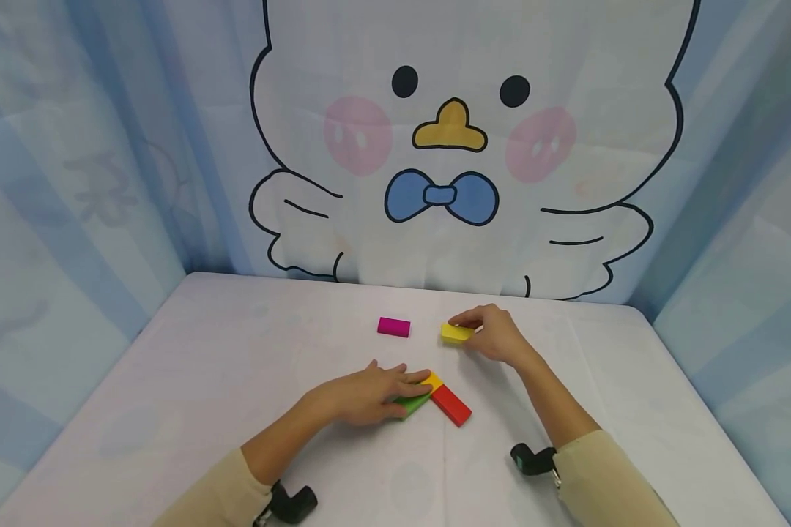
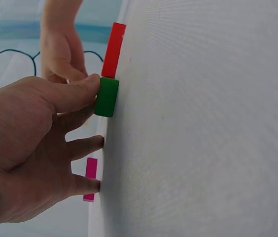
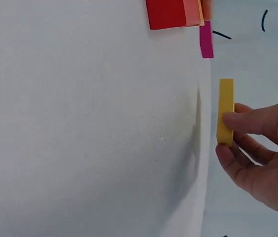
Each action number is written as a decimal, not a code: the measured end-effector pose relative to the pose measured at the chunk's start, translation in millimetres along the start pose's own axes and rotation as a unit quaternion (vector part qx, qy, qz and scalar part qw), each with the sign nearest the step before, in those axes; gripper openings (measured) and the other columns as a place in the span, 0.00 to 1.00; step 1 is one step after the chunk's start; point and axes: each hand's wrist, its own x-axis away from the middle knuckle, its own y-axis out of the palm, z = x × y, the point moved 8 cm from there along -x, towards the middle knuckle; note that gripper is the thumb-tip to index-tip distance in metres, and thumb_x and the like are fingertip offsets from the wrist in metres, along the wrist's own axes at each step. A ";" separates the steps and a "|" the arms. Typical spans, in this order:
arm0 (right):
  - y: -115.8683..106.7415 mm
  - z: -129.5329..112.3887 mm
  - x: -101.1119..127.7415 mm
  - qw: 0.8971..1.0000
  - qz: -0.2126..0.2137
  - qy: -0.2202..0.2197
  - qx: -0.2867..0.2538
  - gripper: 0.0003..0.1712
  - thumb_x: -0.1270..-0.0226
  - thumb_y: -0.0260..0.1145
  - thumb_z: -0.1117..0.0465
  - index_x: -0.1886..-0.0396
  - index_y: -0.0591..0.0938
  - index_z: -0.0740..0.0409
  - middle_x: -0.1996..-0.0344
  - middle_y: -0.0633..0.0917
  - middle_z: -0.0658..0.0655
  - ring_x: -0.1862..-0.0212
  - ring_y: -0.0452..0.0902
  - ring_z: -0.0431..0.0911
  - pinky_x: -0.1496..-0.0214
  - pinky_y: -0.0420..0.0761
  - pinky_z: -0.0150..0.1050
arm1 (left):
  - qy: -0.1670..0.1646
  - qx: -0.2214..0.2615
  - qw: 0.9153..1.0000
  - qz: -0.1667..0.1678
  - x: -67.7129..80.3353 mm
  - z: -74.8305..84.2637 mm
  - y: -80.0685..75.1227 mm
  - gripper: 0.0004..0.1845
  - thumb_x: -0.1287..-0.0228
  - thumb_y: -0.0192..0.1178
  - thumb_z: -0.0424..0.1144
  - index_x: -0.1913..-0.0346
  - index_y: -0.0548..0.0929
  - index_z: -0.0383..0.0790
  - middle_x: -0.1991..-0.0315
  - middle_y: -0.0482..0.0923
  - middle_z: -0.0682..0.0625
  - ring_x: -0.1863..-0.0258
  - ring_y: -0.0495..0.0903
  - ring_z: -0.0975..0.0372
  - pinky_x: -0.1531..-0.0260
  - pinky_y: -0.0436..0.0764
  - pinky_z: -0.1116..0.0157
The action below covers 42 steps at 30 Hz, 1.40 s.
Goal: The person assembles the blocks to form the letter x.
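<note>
The step in hand looked like the gathering of coloured blocks into a cluster near the front of the table (image 1: 237, 344). The left hand (image 1: 369, 395) lay flat, fingers straight, pressing down on a green block (image 1: 410, 402) that sat touching a red block (image 1: 451, 405), with a small yellow piece (image 1: 433, 380) showing between them at the fingertips. The right hand (image 1: 491, 333), farther back and well apart from the left, pinched a yellow block (image 1: 457, 332) between thumb and fingers; from the right wrist view the block seemed just off the table or barely resting on it, though that was hard to tell. A magenta block (image 1: 393, 326) lay untouched just to the left of the yellow one. The next move probably called for carrying the yellow block toward the held cluster and setting it flush without nudging the others.
</note>
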 end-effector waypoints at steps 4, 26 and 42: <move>-0.9 -0.8 1.6 1.000 -0.008 -0.017 -0.003 0.23 0.36 0.69 0.72 0.42 0.89 0.53 0.45 0.88 0.58 0.42 0.81 0.55 0.38 0.84 0.51 | 0.002 -0.001 1.000 0.000 -0.6 -0.5 0.7 0.31 0.23 0.60 0.46 0.21 0.66 0.61 0.17 0.55 0.64 0.17 0.56 0.50 0.23 0.53 0.32; -6.4 -14.2 21.5 0.993 -0.055 -0.095 -0.052 0.22 0.34 0.68 0.77 0.45 0.90 0.55 0.46 0.88 0.58 0.40 0.81 0.55 0.36 0.83 0.53 | -0.003 0.005 1.000 -0.006 -4.3 -2.1 4.2 0.31 0.23 0.60 0.47 0.21 0.66 0.63 0.17 0.55 0.65 0.17 0.55 0.51 0.22 0.52 0.33; 0.4 -24.8 24.5 0.986 -0.092 -0.129 -0.045 0.21 0.36 0.69 0.78 0.47 0.91 0.55 0.48 0.89 0.55 0.41 0.81 0.55 0.36 0.83 0.55 | -0.006 0.009 1.000 0.000 -2.9 -4.0 2.5 0.31 0.23 0.60 0.47 0.21 0.66 0.64 0.18 0.56 0.65 0.17 0.56 0.50 0.23 0.52 0.33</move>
